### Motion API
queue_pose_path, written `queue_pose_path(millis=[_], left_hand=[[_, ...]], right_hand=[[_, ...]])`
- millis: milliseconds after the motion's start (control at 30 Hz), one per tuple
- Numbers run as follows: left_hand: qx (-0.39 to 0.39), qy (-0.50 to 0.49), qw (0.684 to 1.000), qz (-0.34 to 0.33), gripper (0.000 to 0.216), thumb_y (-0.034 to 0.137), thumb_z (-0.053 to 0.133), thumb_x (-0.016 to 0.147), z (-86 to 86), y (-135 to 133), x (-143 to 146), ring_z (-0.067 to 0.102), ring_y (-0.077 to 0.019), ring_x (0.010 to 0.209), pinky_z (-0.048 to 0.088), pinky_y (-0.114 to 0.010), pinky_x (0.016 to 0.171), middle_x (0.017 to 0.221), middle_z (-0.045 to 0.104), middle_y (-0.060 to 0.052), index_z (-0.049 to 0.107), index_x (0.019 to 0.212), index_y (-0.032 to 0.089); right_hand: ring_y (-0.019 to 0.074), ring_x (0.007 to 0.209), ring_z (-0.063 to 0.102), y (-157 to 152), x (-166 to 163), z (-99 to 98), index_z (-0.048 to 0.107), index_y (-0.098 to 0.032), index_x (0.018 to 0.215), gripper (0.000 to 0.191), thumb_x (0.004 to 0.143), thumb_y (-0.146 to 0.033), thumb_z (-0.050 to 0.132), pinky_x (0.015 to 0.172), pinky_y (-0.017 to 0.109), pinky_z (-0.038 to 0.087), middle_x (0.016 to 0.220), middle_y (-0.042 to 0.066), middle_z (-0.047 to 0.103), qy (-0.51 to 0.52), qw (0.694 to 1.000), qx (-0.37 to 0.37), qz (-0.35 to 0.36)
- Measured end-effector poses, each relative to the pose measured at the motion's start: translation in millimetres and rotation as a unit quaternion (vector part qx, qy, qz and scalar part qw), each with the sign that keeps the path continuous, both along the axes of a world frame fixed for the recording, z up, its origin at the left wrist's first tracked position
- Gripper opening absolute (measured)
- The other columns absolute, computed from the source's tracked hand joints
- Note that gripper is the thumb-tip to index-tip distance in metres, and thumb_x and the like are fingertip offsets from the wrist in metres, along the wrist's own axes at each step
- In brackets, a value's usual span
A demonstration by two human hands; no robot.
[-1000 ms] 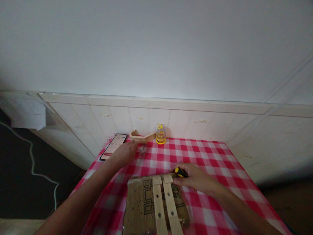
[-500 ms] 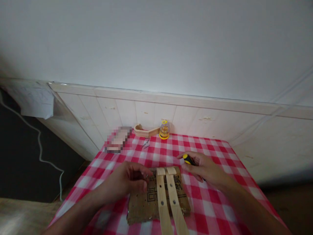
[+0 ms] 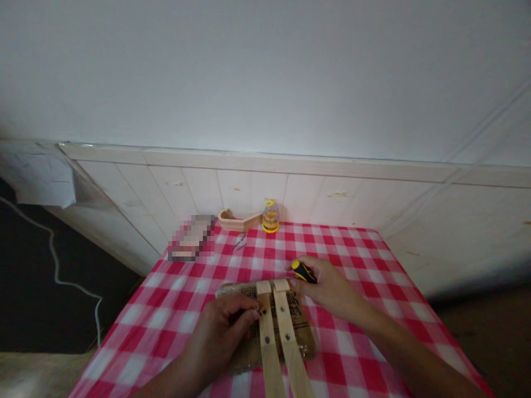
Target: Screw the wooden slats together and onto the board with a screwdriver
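Two pale wooden slats [image 3: 277, 342] lie side by side on a brown cardboard sheet [image 3: 301, 331] on the red-and-white checked tablecloth [image 3: 357, 265]. My left hand [image 3: 226, 329] rests on the cardboard with its fingertips pinched against the left slat, holding something small I cannot make out. My right hand [image 3: 327, 287] is closed round a screwdriver with a yellow and black handle [image 3: 302, 271], just right of the slats' far ends.
At the table's far edge stand a small yellow-capped clear container [image 3: 270, 216] and a curved wooden piece [image 3: 236, 221]. A blurred flat object [image 3: 189, 239] lies at the far left corner. Small metal bits [image 3: 239, 241] lie nearby. A panelled wall stands behind.
My left hand has drawn back from the far left of the table and settled on the cardboard against the left slat. My right hand, still gripping the screwdriver, stayed by the slats' far ends.
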State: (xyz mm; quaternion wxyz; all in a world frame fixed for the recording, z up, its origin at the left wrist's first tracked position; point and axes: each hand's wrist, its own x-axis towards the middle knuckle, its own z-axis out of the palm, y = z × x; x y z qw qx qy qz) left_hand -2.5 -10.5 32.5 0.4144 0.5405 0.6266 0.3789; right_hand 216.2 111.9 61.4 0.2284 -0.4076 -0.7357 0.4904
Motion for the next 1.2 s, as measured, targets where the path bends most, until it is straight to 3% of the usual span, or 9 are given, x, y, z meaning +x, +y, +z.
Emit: queue_pose_path(millis=[233, 533, 700, 967, 1100, 1200], left_hand=[[0.170, 0.135, 0.975, -0.036, 0.023, 0.025, 0.054, 0.095, -6.1, -2.8, 4.9, 0.074, -0.0191, 0.083, 0.058, -0.027, 0.073, 0.088, 0.078, -0.006, 0.076, 0.087, 0.022], [0.189, 0.203, 0.951, -0.139, 0.023, 0.016, 0.054, 0.095, 0.5, -13.9, 8.4, 0.072, -0.0187, 0.090, 0.060, -0.028, 0.077, 0.102, 0.073, -0.007, 0.072, 0.107, 0.023], [0.181, 0.229, 0.934, -0.206, 0.021, 0.014, 0.053, 0.095, 7.3, -11.0, 15.3, 0.071, -0.0173, 0.084, 0.059, -0.029, 0.076, 0.094, 0.072, -0.004, 0.072, 0.094, 0.022], [0.275, 0.367, 0.845, -0.274, 0.019, 0.009, 0.052, 0.093, 15.7, -8.6, 21.8, 0.063, -0.0164, 0.065, 0.054, -0.028, 0.057, 0.080, 0.068, -0.002, 0.060, 0.079, 0.018], [0.292, 0.444, 0.795, -0.292, 0.019, 0.007, 0.054, 0.091, 12.6, -6.0, 24.8, 0.065, -0.0194, 0.068, 0.053, -0.030, 0.057, 0.079, 0.068, -0.002, 0.058, 0.076, 0.017], [0.292, 0.469, 0.785, -0.280, 0.019, 0.006, 0.053, 0.093, 5.2, -3.6, 24.5, 0.066, -0.0205, 0.073, 0.053, -0.031, 0.060, 0.081, 0.068, -0.003, 0.059, 0.079, 0.017]], right_hand=[[0.0159, 0.072, 0.055, -4.6, -5.6, -11.9, 0.065, -0.019, 0.082, 0.010, 0.073, -0.014, 0.065, 0.065, 0.026, 0.042, 0.075, -0.002, 0.060, 0.025, 0.999, -0.029, 0.035], [0.0139, 0.065, 0.050, -3.3, -3.3, -10.1, 0.063, -0.020, 0.077, 0.005, 0.077, -0.016, 0.066, 0.060, 0.024, 0.039, 0.069, -0.003, 0.055, 0.027, 0.999, -0.026, 0.029], [0.0134, 0.064, 0.050, -1.9, -3.5, -10.5, 0.064, -0.020, 0.078, 0.004, 0.079, -0.016, 0.066, 0.058, 0.024, 0.038, 0.069, -0.003, 0.056, 0.019, 0.999, -0.031, 0.035], [0.0132, 0.066, 0.051, -1.4, -3.6, -9.1, 0.065, -0.019, 0.079, 0.007, 0.079, -0.012, 0.066, 0.059, 0.023, 0.039, 0.070, -0.003, 0.057, 0.008, 0.999, -0.038, 0.030], [0.0133, 0.066, 0.051, -2.6, -4.0, -9.7, 0.064, -0.019, 0.078, 0.008, 0.080, -0.012, 0.065, 0.058, 0.023, 0.038, 0.070, -0.002, 0.058, 0.004, 0.999, -0.043, 0.033], [0.0134, 0.066, 0.051, -3.5, -4.6, -10.0, 0.063, -0.020, 0.077, 0.009, 0.079, -0.012, 0.066, 0.059, 0.023, 0.039, 0.069, -0.003, 0.057, 0.005, 0.999, -0.031, 0.031]])
